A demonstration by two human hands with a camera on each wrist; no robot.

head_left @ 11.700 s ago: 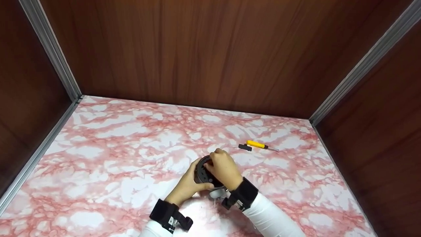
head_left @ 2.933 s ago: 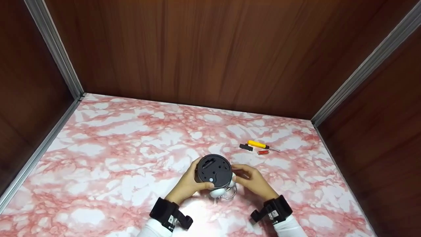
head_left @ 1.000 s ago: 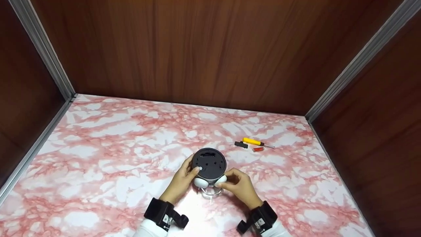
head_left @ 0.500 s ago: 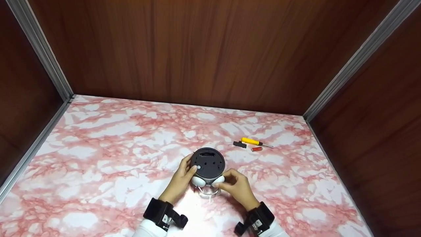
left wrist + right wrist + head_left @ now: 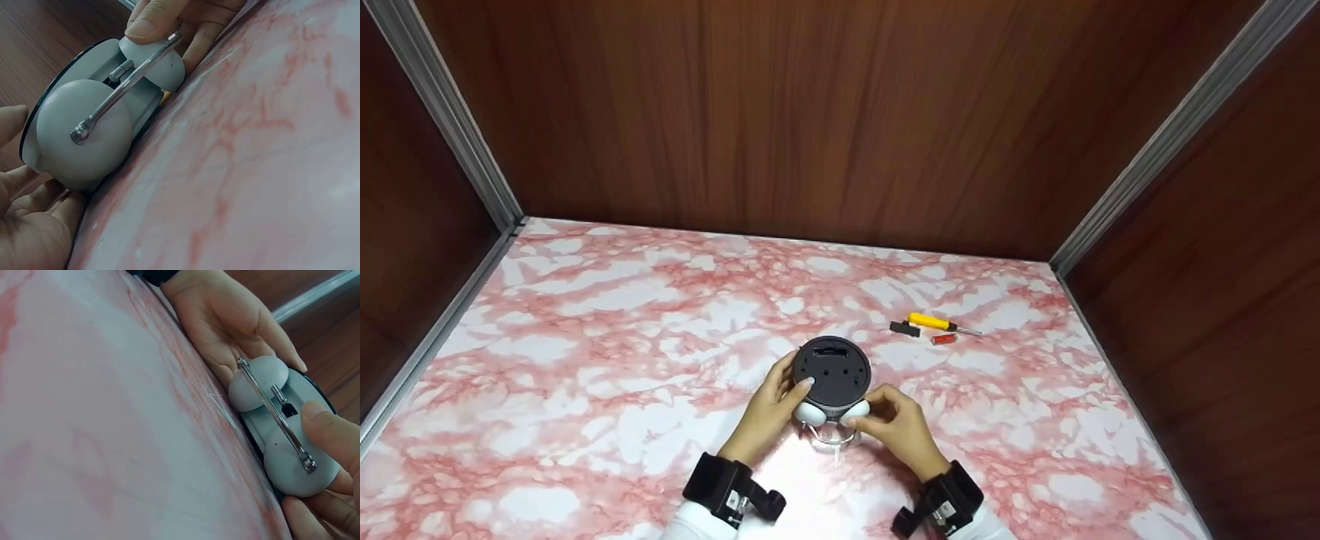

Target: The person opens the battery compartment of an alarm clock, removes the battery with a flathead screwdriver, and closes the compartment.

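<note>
A twin-bell alarm clock point(image 5: 834, 386) lies face down on the table, its black back up and its bells towards me. The battery slot in its back is uncovered. My left hand point(image 5: 769, 409) grips the clock's left side, thumb on the back. My right hand point(image 5: 901, 427) pinches the right white bell point(image 5: 298, 458) between thumb and fingers. A metal handle point(image 5: 129, 84) spans the two bells. Beyond the hands lie a red battery point(image 5: 943, 339), a small black battery cover point(image 5: 904, 328) and a yellow-handled screwdriver point(image 5: 930, 321).
The tabletop point(image 5: 622, 360) has a red and white marbled surface. Brown wood-look panels point(image 5: 780, 120) with metal edge strips enclose it at the back and both sides.
My right hand has left the clock's back and now holds the right bell. A red battery has appeared beside the screwdriver. The clock has turned slightly, so its slot sits level at the far side.
</note>
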